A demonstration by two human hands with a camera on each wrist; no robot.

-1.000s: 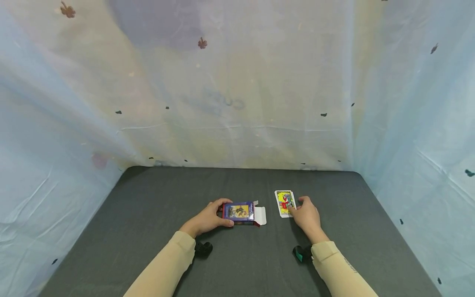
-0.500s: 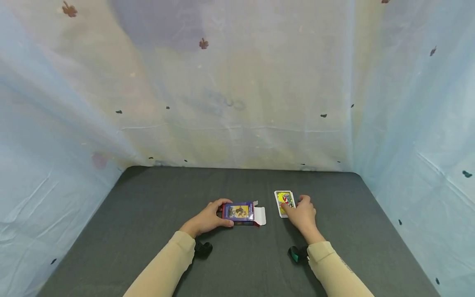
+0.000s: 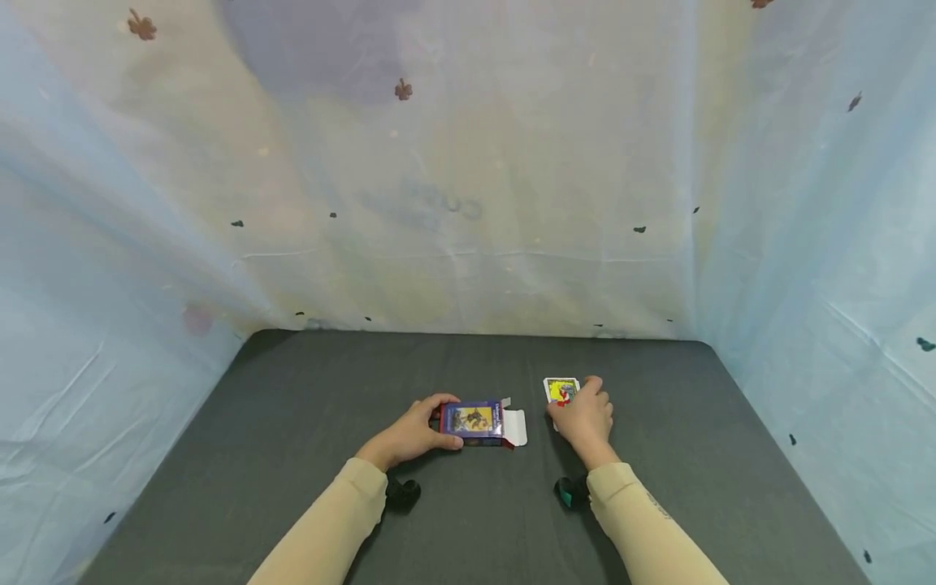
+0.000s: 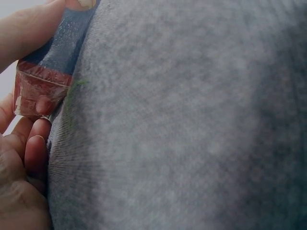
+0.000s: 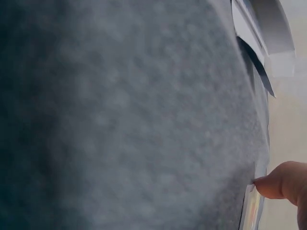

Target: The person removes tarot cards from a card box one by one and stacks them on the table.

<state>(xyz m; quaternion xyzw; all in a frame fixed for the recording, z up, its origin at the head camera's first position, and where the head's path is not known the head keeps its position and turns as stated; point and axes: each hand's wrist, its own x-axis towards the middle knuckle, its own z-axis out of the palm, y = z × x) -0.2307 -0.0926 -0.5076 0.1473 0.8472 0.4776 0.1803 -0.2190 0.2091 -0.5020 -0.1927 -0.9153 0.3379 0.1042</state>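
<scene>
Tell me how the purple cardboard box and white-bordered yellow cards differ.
The purple cardboard box lies crosswise; the white-bordered yellow cards lie front to back. The box has an open white flap; the cards have none. The box's face is edged purple, the cards' white. Both bear colourful printing.

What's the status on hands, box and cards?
Left hand gripping card box, flap open. Right hand over card stack, thumb at its edge, grip unclear. No obstruction visible between them.
</scene>
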